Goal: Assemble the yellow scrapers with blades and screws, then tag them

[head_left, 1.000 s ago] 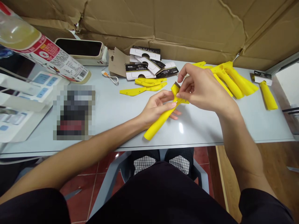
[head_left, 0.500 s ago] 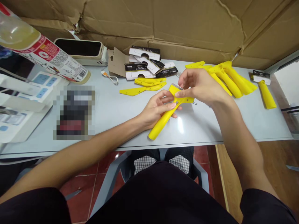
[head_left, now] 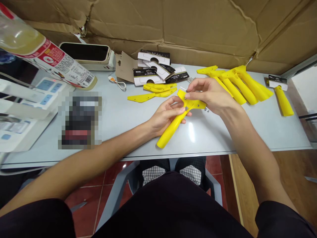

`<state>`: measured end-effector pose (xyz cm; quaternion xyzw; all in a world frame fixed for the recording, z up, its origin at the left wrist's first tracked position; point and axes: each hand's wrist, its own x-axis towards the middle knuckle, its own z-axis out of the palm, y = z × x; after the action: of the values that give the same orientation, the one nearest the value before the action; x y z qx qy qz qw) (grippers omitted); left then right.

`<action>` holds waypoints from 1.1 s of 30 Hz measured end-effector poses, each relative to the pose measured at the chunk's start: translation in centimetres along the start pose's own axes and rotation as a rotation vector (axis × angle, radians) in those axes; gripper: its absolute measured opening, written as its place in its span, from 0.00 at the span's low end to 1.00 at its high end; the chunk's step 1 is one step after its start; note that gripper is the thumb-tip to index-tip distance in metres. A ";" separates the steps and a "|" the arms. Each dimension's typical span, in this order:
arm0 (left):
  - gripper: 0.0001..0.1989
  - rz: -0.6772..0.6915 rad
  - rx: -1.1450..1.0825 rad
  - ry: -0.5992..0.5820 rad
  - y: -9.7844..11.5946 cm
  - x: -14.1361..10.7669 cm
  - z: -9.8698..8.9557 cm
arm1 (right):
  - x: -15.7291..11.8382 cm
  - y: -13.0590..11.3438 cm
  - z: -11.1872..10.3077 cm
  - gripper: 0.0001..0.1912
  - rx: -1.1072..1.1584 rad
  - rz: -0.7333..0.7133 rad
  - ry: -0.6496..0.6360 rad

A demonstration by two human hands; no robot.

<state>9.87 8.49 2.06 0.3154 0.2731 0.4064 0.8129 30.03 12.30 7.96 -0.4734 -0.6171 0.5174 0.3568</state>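
A yellow plastic scraper (head_left: 170, 132) with a round handle and a wide flared head is held at a slant over the table's front part. My left hand (head_left: 168, 114) is closed around its neck from the left. A thin metal blade (head_left: 183, 88) sticks out along the head's upper edge. My right hand (head_left: 210, 94) is closed at the head, thumb and forefinger pinched beside a small dark spot that looks like a screw or hole. Whatever lies between those fingertips is too small to make out. Several tiny screws (head_left: 206, 110) lie just beyond the head.
Several yellow handles (head_left: 255, 84) lie at the back right, beside a carded one (head_left: 283, 102). Flat yellow pieces (head_left: 141, 98) and packaging cards (head_left: 155, 67) lie behind my left hand. A bottle (head_left: 56, 59), phone (head_left: 85, 52) and white device (head_left: 37, 109) stand left.
My right fingers have come down and closed near the head's upper corner. More of the blade and the small dark spot now shows. My left hand keeps its hold on the neck.
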 end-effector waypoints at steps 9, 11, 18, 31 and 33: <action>0.24 0.010 0.040 -0.022 0.0 -0.1 0.1 | 0.1 1.0 0.0 0.19 -0.088 -0.041 0.021; 0.25 0.014 0.058 -0.022 0.1 -0.3 0.2 | -0.2 1.1 0.1 0.20 -0.098 -0.046 0.035; 0.25 0.008 0.044 -0.006 0.2 -0.2 0.3 | -0.9 1.1 0.8 0.21 -0.094 -0.041 0.106; 0.22 -0.020 -0.080 0.077 0.8 0.2 -0.1 | -8.3 1.9 -7.0 0.08 -0.573 -0.213 0.446; 0.22 -0.021 -0.086 0.078 0.8 0.2 -0.1 | -10.8 3.5 -8.7 0.09 -0.787 -0.197 0.415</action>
<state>9.55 9.04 2.55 0.2611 0.2902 0.4212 0.8186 42.09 4.67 6.86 -0.6058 -0.7243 0.1014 0.3133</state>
